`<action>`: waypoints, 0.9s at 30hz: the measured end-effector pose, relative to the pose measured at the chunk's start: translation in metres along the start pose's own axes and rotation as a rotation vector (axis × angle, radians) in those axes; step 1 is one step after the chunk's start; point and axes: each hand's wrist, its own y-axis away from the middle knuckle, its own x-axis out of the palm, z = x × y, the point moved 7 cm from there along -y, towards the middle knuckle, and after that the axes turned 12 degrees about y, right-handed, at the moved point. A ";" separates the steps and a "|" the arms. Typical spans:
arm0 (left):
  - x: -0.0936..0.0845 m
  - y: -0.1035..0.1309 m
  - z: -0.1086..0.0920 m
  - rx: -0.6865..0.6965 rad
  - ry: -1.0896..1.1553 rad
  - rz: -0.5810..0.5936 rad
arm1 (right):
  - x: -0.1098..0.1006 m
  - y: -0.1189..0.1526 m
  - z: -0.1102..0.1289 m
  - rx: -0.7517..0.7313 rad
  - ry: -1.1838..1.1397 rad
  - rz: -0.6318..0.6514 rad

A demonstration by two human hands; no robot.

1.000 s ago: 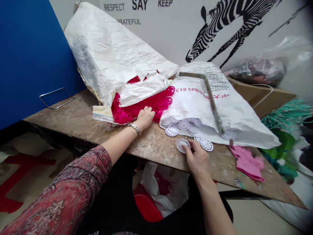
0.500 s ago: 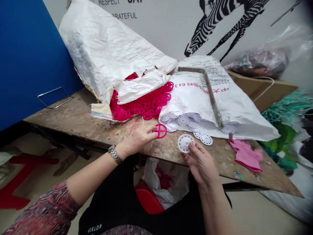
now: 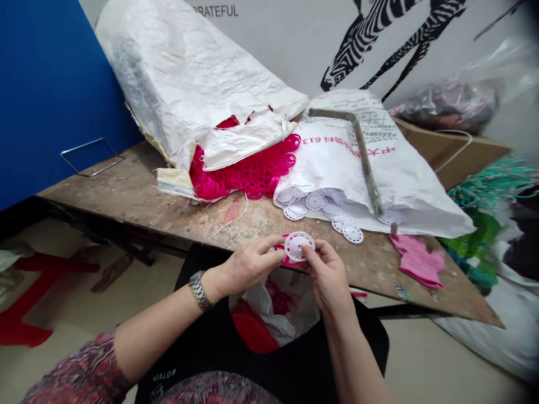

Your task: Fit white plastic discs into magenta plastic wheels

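Between finger and thumb, my left hand (image 3: 248,265) pinches a pink plastic ring with crossed spokes (image 3: 281,244). My right hand (image 3: 329,275) is closed on the edge of a white plastic disc with slots around its rim (image 3: 299,247). The disc lies over the pink ring and hides most of it; whether they are joined I cannot tell. Both are held just over the table's front edge. More pink rings (image 3: 248,173) spill from a white woven sack (image 3: 202,73), and several white discs (image 3: 337,212) lie at the mouth of a second sack (image 3: 328,160).
A bent metal bar (image 3: 365,160) rests on the second sack. Pink cloth (image 3: 418,262) lies toward the right of the wooden table (image 3: 181,220). Below the edge, an open white bag (image 3: 301,324) with pink pieces sits by a red container (image 3: 252,331). A wire handle (image 3: 92,157) stands at left.
My two hands have come together and toward me. The white disc has moved left over the pink ring, which has come nearer from the table. The view has shifted slightly.
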 end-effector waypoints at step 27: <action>0.034 0.015 0.020 -0.676 1.138 -0.252 | 0.002 0.026 0.016 -0.300 0.558 0.090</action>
